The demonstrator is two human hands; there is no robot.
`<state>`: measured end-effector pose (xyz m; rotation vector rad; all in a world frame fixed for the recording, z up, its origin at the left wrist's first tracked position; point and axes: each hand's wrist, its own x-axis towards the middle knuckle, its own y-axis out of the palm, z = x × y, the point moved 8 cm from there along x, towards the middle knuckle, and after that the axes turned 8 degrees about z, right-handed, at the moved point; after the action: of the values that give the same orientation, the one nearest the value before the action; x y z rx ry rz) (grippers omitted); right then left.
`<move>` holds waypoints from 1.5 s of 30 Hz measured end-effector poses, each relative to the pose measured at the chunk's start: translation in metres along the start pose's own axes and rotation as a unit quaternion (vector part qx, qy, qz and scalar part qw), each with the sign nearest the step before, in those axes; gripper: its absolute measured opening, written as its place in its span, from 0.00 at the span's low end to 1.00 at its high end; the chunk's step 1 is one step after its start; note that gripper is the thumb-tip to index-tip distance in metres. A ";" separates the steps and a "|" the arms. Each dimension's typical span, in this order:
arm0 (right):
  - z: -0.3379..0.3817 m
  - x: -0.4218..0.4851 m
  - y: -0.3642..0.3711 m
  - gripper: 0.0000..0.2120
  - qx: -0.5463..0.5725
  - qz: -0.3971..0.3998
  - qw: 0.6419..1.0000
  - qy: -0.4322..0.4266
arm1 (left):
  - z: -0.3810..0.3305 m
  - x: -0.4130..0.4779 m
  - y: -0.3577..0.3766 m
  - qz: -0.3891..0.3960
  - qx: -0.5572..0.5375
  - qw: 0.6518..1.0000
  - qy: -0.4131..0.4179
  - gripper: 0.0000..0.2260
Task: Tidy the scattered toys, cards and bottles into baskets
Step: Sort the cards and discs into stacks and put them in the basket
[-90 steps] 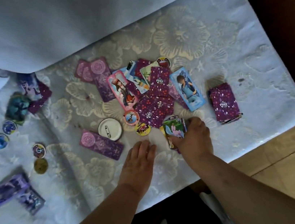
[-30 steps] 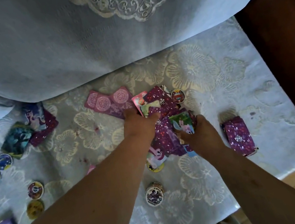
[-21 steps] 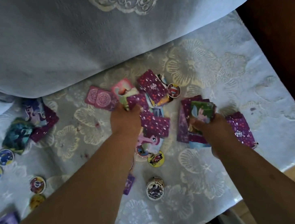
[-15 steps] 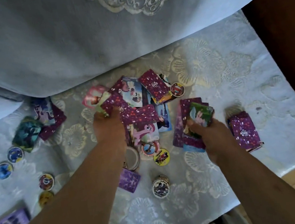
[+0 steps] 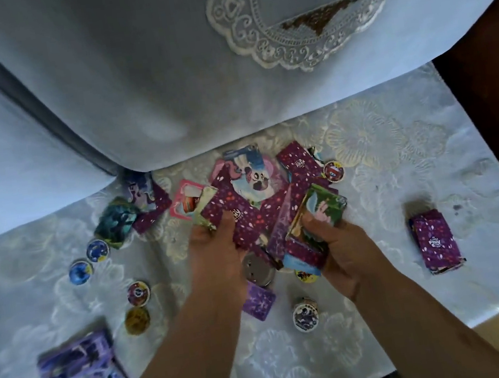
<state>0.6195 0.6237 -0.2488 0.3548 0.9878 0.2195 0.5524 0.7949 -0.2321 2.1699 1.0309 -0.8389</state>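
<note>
The pale floral cloth [image 5: 397, 152] carries a loose pile of cards [image 5: 250, 179] at its middle. The left hand [image 5: 216, 257] grips several purple-backed cards [image 5: 241, 222] at the pile's near left side, thumb on top and fingers curled at their left edge. The right hand [image 5: 343, 246] clutches a thick bundle [image 5: 324, 207] topped by a green picture card. Its thumb lies across the card's face, and the bundle tilts at the pile's right. A squared purple stack [image 5: 436, 239] lies well apart at the right. Round badges [image 5: 98, 250] sit scattered at the left.
</note>
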 end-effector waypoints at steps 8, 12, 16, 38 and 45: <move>0.049 -0.072 0.062 0.15 -0.079 0.089 0.993 -0.028 | -0.077 -0.070 -0.011 0.083 0.027 0.994 0.061 0.11; 0.075 -0.125 0.095 0.11 -0.170 0.116 0.977 -0.045 | -0.116 -0.119 -0.015 0.161 0.087 0.983 0.028 0.10; 0.093 -0.182 0.132 0.12 -0.293 0.155 0.941 -0.062 | -0.148 -0.166 -0.023 0.226 0.144 0.964 0.000 0.10; 0.084 -0.323 0.208 0.14 -0.094 0.178 0.969 -0.143 | -0.241 -0.304 -0.092 0.106 -0.013 0.978 0.182 0.06; 0.061 -0.303 0.166 0.19 -0.098 0.130 0.979 -0.125 | -0.232 -0.302 -0.110 0.071 -0.026 0.982 0.172 0.06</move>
<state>0.5051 0.6623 0.0812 0.3219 0.6638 0.4937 0.3774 0.8863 0.1117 2.3613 1.0289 -0.3724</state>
